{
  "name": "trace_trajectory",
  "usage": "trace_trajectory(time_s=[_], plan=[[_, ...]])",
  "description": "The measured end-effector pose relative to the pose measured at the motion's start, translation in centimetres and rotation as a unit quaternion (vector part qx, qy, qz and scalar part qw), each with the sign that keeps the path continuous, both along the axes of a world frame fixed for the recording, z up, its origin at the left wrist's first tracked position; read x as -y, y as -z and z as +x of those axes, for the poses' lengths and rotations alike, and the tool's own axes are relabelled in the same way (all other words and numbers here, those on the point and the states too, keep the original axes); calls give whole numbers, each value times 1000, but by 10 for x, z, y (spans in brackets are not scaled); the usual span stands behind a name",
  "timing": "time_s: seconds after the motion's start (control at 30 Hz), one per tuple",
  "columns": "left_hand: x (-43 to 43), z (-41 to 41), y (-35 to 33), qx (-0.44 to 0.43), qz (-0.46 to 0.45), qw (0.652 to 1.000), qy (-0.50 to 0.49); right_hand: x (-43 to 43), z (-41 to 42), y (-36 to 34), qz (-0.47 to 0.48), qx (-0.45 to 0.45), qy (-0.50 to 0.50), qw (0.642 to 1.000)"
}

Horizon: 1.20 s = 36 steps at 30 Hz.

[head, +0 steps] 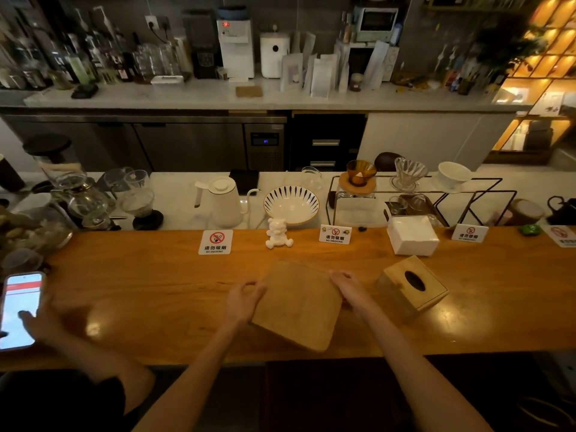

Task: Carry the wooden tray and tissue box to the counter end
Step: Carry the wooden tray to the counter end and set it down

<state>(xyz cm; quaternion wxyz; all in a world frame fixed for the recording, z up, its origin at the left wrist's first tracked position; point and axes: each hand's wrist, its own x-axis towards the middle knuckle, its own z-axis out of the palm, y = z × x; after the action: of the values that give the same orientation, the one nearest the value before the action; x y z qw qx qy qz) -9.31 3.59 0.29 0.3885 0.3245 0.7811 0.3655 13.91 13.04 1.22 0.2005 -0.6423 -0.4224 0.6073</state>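
At the far left, another person's hand (37,319) rests on the wooden counter (149,285) beside a lit phone (20,310). Farther along, at the counter's back edge, a no-smoking sign (215,241) stands, with a white kettle (222,201) behind it on the lower marble surface. A small white bear figurine (278,233) sits to the right of the sign, in front of a blue-patterned bowl (291,204).

Near the middle, the wearer's left hand (243,299) grips the left edge of the wooden tray (296,305), fingers curled over its rim. The tray sits turned at an angle near the counter's front edge; whether it is lifted or resting cannot be told. The right hand (349,289) holds the tray's right edge, fingers laid along it.

Just right of that hand, the wooden tissue box (411,286) stands on the counter, also turned at an angle, its oval slot facing up, untouched by either hand. Behind it lies a white napkin stack (413,235), flanked by 2 more no-smoking signs.
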Motion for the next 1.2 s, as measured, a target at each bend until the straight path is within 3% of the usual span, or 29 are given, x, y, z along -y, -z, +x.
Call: trace_trajectory(time_s=[0.13, 0.2, 0.37, 0.43, 0.5, 0.6, 0.73, 0.93, 1.2], plan=[[-4, -2, -25, 7, 12, 988, 153, 13, 32, -31, -57, 55, -101, 992], [-13, 12, -35, 3, 16, 978, 206, 32, 51, -33, -28, 94, -131, 986], [-10, 90, -54, 41, 6, 991, 128, 111, 107, -36, 64, 48, 67, 995], [7, 129, -49, 43, 42, 993, 100, 150, 131, -37, 84, 32, 151, 984], [34, 172, -45, 111, 75, 983, 126, 184, 156, -35, 99, 48, 233, 966], [76, 234, -42, 183, 78, 951, 238, 235, 201, -35, 127, 77, 324, 934], [108, 316, -34, 135, 57, 924, 353, 311, 264, -37, 163, 131, 399, 893], [184, 474, -42, 64, 39, 853, 516, 439, 395, -34, 113, 171, 396, 895], [328, 684, -19, 74, -14, 730, 679, 615, 548, -39, 114, 252, 610, 743]])
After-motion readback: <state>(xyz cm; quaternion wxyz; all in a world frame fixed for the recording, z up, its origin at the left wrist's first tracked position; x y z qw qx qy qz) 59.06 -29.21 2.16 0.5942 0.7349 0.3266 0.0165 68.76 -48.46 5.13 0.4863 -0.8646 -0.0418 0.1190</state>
